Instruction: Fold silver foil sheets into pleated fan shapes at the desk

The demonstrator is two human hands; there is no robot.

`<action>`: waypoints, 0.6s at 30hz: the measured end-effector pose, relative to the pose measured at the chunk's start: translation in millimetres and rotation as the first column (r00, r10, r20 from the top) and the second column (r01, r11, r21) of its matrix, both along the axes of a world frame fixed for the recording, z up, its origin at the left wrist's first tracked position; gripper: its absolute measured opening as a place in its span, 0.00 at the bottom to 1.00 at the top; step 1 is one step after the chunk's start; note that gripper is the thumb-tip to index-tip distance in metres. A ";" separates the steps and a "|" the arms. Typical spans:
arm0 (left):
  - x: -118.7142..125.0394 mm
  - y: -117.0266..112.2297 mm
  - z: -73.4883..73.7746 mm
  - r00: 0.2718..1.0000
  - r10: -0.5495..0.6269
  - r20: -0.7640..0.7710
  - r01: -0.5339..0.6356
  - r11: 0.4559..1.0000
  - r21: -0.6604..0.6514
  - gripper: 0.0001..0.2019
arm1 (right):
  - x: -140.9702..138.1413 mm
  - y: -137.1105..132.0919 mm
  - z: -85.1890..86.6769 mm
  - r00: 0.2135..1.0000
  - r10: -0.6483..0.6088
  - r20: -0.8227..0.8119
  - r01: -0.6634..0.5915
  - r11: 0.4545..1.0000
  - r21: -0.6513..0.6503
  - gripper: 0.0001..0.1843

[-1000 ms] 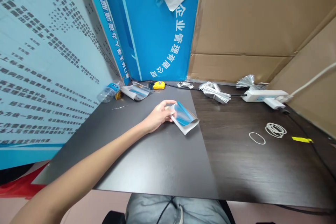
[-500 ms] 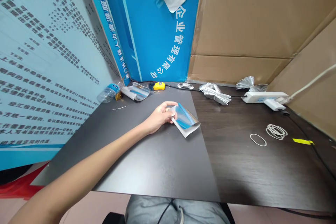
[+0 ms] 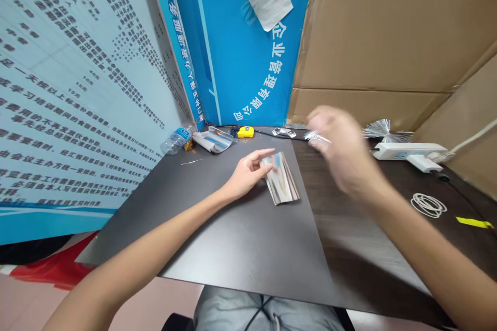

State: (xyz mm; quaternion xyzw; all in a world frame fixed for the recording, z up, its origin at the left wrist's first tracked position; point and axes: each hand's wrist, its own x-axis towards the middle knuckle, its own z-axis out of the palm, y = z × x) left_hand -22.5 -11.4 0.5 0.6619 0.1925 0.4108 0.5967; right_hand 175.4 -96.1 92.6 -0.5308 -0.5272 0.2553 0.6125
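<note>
My left hand (image 3: 248, 173) is over the grey mat with thumb and forefinger closed on the upper end of a shiny silver film packet (image 3: 283, 181). Its layered edges point towards me and to the right. Over the dark wooden side, my right hand (image 3: 337, 145) is smeared by motion, so its finger positions are unclear. Just beside its fingertips shows a bundle of silver strips (image 3: 319, 138), mostly covered by the hand; whether they touch is unclear. A second bundle of silver strips (image 3: 388, 132) lies further right, behind a white power strip (image 3: 411, 152).
Along the back stand a plastic bottle (image 3: 176, 140), a curled film roll (image 3: 213, 139), a yellow tape measure (image 3: 246, 132) and a small silver piece (image 3: 283, 132). White rubber bands (image 3: 429, 205) and a yellow strip (image 3: 474, 222) lie at right. Panels enclose the table's back and sides.
My right arm has come into view from the right, reaching to the nearer strip bundle. The packet in my left hand has turned, its layers now showing. The single rubber band is no longer visible.
</note>
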 end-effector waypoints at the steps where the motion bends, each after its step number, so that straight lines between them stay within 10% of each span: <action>1: 0.5 -1.1 0.3 1.000 0.004 0.004 -0.004 1.000 0.001 0.35 | -2.6 1.5 -10.3 0.996 0.074 -0.041 -0.079 0.989 -0.128 0.32; 5: 1.1 -4.2 -1.7 1.000 0.015 -0.018 -0.016 0.999 -0.049 0.42 | -10.7 10.4 -52.9 0.884 0.323 -0.338 -0.443 0.809 -0.385 0.31; 18: 3.9 -17.3 -0.8 0.983 0.184 0.000 -0.180 0.964 -0.194 0.19 | -19.5 4.6 -78.1 0.870 0.200 -0.450 -0.315 0.928 -0.197 0.27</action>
